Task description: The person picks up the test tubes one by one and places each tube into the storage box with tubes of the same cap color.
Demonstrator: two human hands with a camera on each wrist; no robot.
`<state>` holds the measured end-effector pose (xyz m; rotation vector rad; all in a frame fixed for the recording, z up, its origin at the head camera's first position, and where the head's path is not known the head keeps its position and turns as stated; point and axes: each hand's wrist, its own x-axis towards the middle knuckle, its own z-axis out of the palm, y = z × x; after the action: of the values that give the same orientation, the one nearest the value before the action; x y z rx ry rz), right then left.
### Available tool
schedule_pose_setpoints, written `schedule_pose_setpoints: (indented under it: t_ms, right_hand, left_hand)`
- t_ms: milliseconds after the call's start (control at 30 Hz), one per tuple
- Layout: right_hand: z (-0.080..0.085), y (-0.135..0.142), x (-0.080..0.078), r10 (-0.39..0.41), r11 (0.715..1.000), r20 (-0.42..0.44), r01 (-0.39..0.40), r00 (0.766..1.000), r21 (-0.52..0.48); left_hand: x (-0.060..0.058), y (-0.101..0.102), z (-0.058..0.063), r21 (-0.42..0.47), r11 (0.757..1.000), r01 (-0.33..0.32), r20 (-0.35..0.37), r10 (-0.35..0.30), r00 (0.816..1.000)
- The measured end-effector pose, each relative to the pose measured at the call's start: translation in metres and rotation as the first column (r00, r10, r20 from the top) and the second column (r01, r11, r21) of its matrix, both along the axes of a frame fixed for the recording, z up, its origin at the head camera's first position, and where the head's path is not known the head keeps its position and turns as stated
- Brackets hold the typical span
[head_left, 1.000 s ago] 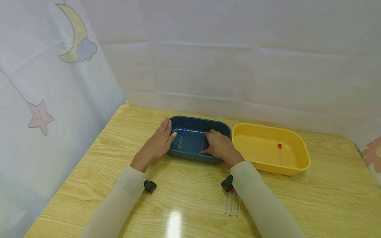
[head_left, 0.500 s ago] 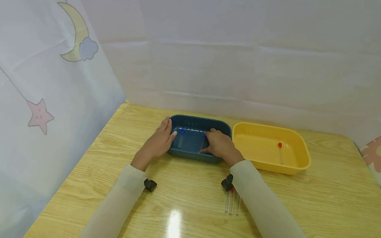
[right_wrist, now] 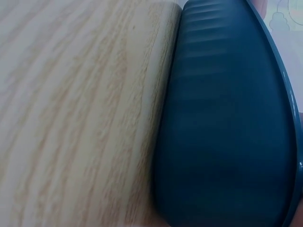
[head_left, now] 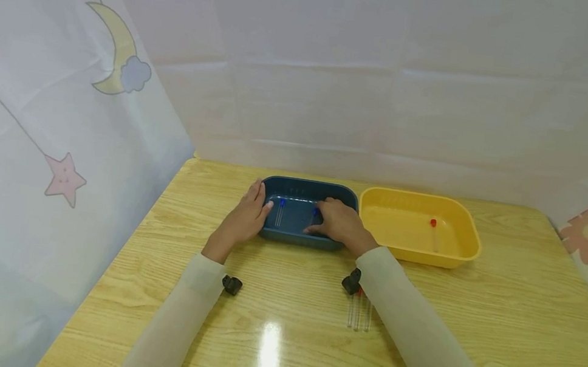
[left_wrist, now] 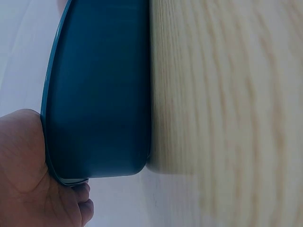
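A dark blue tray (head_left: 298, 240) stands on the table, with my left hand (head_left: 246, 217) gripping its left rim, thumb on the inner side and fingers outside. In the left wrist view the hand (left_wrist: 38, 184) wraps the rim at the tray's corner. A blue-capped test tube (head_left: 280, 213) lies inside at the left. My right hand (head_left: 341, 222) reaches over the right side of the tray, thumb and fingers spread around a second blue-capped tube (head_left: 315, 212), whose lower part is partly hidden. The tray's outer wall (right_wrist: 227, 113) fills much of the right wrist view.
Close on the right of the blue tray stands a yellow tray (head_left: 417, 258) holding a red-capped tube (head_left: 434, 224). Several more tubes (head_left: 357, 314) lie on the wooden table (head_left: 270, 285) beside my right forearm, partly covered by it. A pale curtain rises behind the table.
My right thumb has shifted slightly left and away from the fingers inside the blue tray. The left hand and both trays have stayed in place.
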<state>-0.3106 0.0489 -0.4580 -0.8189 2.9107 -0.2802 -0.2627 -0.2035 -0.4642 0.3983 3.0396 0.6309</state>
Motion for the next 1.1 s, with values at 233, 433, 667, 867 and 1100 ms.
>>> schedule_pose_setpoints:
  t_ms: [233,433,667,867,1100]
  right_hand:
    - [-0.002,0.002,0.002,-0.009,0.995,-0.059,0.003,0.998,-0.103]
    - [-0.001,0.002,0.004,-0.027,0.983,-0.111,0.006,0.993,-0.182]
    - [0.001,0.006,0.007,-0.042,0.967,-0.187,-0.007,0.981,-0.254]
    - [-0.001,0.010,0.008,-0.051,0.947,-0.263,-0.037,0.963,-0.318]
    - [-0.002,0.014,0.010,-0.056,0.935,-0.299,-0.055,0.952,-0.350]
  left_hand:
    - [-0.001,0.000,0.000,-0.002,1.000,-0.009,0.002,0.009,1.000]
    - [0.002,0.001,0.002,0.007,1.000,-0.019,0.013,0.019,1.000]
    - [0.001,0.002,0.001,-0.005,1.000,-0.016,0.005,0.016,1.000]
    - [0.001,0.002,0.001,-0.007,1.000,-0.015,0.008,0.015,1.000]
    - [0.002,0.000,0.001,-0.005,1.000,-0.011,0.011,0.011,1.000]
